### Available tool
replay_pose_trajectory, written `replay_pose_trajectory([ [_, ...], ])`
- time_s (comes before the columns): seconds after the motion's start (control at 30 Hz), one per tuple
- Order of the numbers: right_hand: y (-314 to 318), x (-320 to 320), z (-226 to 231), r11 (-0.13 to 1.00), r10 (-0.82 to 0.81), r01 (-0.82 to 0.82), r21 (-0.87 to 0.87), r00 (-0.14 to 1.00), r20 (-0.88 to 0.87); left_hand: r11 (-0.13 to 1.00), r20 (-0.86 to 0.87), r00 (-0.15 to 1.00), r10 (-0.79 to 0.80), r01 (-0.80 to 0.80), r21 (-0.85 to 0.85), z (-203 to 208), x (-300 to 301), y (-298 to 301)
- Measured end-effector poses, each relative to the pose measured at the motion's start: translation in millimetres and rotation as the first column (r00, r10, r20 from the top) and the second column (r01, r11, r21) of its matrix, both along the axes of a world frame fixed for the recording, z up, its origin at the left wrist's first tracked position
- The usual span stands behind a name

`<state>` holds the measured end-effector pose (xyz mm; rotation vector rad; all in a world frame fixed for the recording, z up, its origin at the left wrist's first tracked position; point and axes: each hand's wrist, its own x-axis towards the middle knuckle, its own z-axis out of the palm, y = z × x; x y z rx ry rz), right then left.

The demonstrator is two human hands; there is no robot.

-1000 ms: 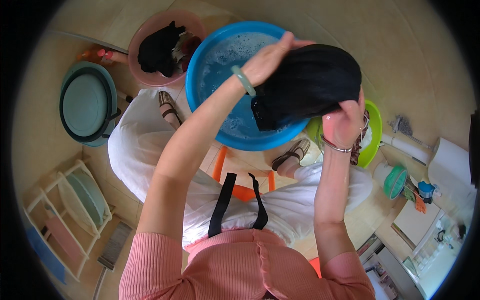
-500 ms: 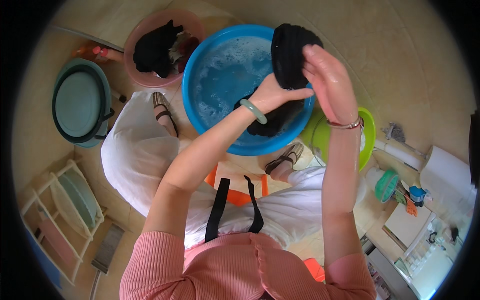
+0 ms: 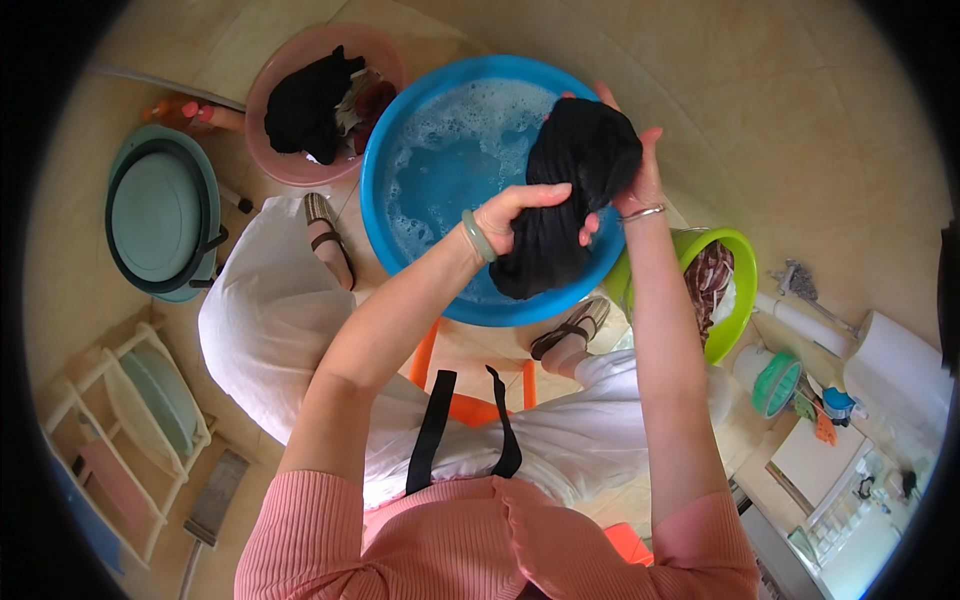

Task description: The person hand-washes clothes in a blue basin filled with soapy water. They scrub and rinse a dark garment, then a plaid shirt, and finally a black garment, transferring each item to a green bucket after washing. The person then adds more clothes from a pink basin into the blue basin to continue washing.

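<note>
A wet black garment (image 3: 572, 175) is bunched between both of my hands over the right side of a blue basin (image 3: 372, 195). My left hand (image 3: 515, 212) grips its lower left part, thumb on top and fingers beneath. On the far right side, my right hand (image 3: 642, 178) cups the cloth from behind, with some fingertips showing past its edges. The lower end of the garment hangs down to the basin's near side. Foamy water (image 3: 440, 165) fills the basin.
At the far left a pink basin (image 3: 262, 130) holds dark clothes (image 3: 310, 105). A lime-green bucket (image 3: 742, 300) with striped cloth (image 3: 708, 285) stands right of the blue basin. Stacked grey-green basins (image 3: 155, 215) lean at the left. My feet flank the blue basin's near side.
My right hand has come down and closed round the garment. The cloth has been gathered into one bunch, and the left hand has shifted slightly left and nearer, gripping it.
</note>
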<state>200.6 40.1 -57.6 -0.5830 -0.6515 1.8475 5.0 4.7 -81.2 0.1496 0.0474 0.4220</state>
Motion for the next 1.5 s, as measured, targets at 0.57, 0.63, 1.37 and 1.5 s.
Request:
replay_pose_trajectory([
  [0.57,8.1,-27.6,-5.3,0.976,-0.199,0.121,0.181,0.155,0.968,0.770,-0.759,0.545,0.357,0.289,0.569,-3.4,32.0,-15.9],
  [0.63,7.0,-39.8,-10.6,0.964,-0.234,0.131,0.232,0.001,0.972,0.702,-0.763,0.449,0.465,0.337,0.627,-9.5,31.7,-18.6],
  [1.37,4.2,-35.1,-2.8,0.996,0.038,-0.008,0.086,0.934,-0.355,0.988,-0.007,0.989,-0.148,0.148,-0.039,10.5,-13.5,0.8],
  [1.5,13.2,-25.0,11.1,0.949,0.198,-0.077,0.307,0.901,-0.385,0.992,0.067,0.990,-0.124,0.126,-0.029,18.4,-5.3,-4.6],
])
